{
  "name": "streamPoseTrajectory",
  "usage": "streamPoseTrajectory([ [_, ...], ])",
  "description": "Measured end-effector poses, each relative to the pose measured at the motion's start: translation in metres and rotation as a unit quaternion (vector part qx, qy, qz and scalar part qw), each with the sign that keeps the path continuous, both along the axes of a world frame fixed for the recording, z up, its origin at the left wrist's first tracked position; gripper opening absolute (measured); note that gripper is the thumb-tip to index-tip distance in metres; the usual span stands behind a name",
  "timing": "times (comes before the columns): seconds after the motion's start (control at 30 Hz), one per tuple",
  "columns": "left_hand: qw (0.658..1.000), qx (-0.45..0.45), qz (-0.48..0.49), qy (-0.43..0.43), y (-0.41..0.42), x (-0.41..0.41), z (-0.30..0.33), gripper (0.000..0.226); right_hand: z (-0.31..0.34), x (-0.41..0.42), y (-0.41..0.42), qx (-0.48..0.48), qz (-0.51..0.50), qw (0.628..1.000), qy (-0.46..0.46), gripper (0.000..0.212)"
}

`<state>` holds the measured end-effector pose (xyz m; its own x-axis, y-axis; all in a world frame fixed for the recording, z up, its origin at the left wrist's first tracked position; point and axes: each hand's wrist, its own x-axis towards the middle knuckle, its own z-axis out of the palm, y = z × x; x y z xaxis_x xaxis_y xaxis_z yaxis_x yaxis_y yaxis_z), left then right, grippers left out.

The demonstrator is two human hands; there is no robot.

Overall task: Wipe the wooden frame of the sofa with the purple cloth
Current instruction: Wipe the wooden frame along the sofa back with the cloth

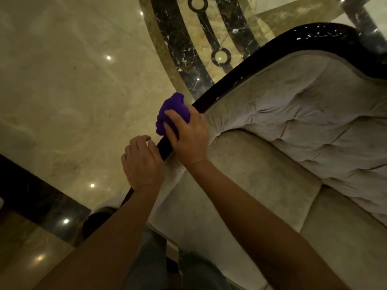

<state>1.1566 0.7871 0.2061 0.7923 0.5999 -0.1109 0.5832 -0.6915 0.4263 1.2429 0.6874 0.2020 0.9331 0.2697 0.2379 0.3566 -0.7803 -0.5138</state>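
Purple cloth [172, 109] bunched up on the dark shiny wooden frame [222, 86] of the sofa, at the arm's top edge; right hand [188, 135] pressed over it, fingers wrapped round cloth and rail; left hand [141, 162] just beside on the same rail, loosely curled, holding nothing; pale tufted sofa cushions [293, 126] on the right; glossy cream marble floor [73, 91] with black bands and rings on the left, wide and bare; no writing to read anywhere.

No readable text anywhere (labels, brands, numbers).
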Motion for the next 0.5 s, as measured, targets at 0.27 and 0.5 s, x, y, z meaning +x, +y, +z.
streamPoseTrajectory([
  [0.27,0.999,0.026,-0.013,0.033,-0.001,0.001,-0.001,0.054,0.015,0.152,-0.078,-0.176,0.003,0.964,-0.197,0.030],
  [0.5,0.999,0.023,-0.016,0.038,-0.003,0.003,0.000,0.053,0.006,0.134,-0.054,-0.157,0.025,0.974,-0.163,0.047],
])
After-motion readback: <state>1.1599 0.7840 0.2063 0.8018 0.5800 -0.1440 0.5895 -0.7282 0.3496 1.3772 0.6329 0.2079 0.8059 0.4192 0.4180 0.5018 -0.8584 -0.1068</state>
